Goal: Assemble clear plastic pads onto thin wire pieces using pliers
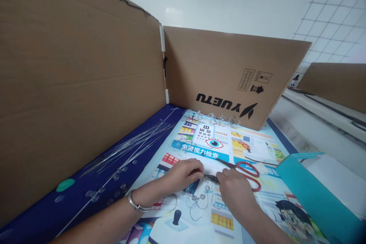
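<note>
My left hand point(183, 175), with a silver bangle on its wrist, is closed in a pinch near the middle of the table; what its fingertips grip is too small to name. Just to the right, my right hand point(236, 188) is closed round dark-tipped pliers point(211, 178), whose jaws point left at the left fingertips. Thin wire with clear beads point(202, 196) hangs or lies below the two hands. Behind my right hand lie red-handled scissors point(247, 169), their blades pointing left.
Cardboard panels point(228, 65) stand at the left and back. Thin clear strands point(128, 145) and loose beads point(94, 194) lie on the blue strip at left, near a green oval piece point(65, 185). A teal box point(317, 194) sits at right. More clear pieces point(211, 117) line the back.
</note>
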The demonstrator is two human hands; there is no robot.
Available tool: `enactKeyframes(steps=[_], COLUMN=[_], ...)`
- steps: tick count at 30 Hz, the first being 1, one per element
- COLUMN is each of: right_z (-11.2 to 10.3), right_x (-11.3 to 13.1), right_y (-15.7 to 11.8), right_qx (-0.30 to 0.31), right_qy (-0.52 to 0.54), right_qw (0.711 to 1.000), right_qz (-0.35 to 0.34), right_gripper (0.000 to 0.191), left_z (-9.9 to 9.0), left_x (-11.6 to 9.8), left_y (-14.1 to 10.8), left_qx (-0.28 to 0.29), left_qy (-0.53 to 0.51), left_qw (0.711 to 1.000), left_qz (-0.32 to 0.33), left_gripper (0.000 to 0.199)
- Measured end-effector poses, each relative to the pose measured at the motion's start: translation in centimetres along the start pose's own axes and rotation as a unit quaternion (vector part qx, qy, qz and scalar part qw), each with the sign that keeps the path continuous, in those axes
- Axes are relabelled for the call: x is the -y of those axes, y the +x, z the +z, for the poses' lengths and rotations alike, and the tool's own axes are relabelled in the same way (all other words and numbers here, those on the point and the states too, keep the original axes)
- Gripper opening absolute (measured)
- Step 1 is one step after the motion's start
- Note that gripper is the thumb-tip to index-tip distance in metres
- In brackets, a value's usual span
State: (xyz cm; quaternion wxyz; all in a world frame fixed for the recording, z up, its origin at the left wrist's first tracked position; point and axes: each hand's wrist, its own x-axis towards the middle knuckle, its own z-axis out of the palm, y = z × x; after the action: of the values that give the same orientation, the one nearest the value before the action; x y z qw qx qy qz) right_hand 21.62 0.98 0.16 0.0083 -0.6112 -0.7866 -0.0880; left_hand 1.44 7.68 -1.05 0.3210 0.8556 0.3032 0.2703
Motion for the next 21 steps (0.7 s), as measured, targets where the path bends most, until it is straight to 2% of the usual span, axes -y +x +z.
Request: enactKeyframes(steps=[2,9,16,21], right_z=[-0.1,-1.4,-4.1,-4.9], right_x=[0.0,0.2,1.3,2.3], right_y=[0.0,0.1,0.5,1.0], right_qx=[0.001,0.032,0.049,0.087], right_qy=[0.001,-0.007,-0.069,-0.121], right_qw=[1.000,0.999,0.996,0.988], right_qz=[-0.003,-0.007,-0.022,-0.036], right_gripper=[0.019,0.014,0.019,0.021], left_z=[0.1,0.9,0.9,0.9], left_x=[0.1,0.5,0.4,0.3], left_y=[0.0,-0.1,0.0,-0.1], left_qx=[0.000,-0.016,-0.014,0.004], left_qy=[0.029,0.062,0.083,0.096], left_qw=[0.999,0.998,0.996,0.995], left_qz=[0.019,0.012,0.010,0.011], left_gripper=[0.010,0.014,0.013,0.014])
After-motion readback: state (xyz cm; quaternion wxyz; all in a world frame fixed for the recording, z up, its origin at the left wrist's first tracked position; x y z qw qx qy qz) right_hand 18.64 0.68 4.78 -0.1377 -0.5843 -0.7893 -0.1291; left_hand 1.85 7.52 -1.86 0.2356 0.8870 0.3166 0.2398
